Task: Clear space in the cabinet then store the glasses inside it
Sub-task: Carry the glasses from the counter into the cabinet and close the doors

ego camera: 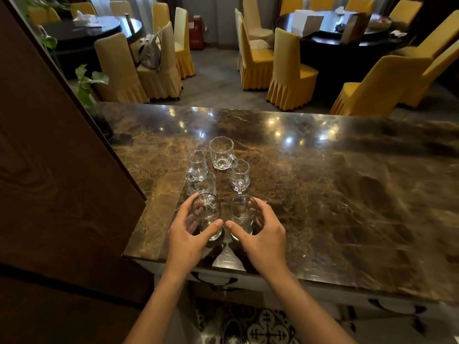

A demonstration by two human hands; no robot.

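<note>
Several clear glasses stand in a cluster on a dark marble counter [347,194]. My left hand [188,237] wraps around the near-left tumbler [207,216]; my right hand [263,234] wraps around the near-right tumbler [243,214]. Both tumblers still rest on the counter near its front edge. Behind them stand a small pitcher-like glass [201,182], a short glass [197,161], a handled mug [221,153] and a small handled glass [240,176]. The cabinet's inside is hidden; only drawer handles [214,279] show below the counter.
A tall brown wooden panel [57,182] stands close on the left of the counter. A green plant [87,88] sits at the counter's far-left corner. Beyond the counter are round dark tables and several yellow-covered chairs [290,70]. Patterned floor tiles [265,326] lie below.
</note>
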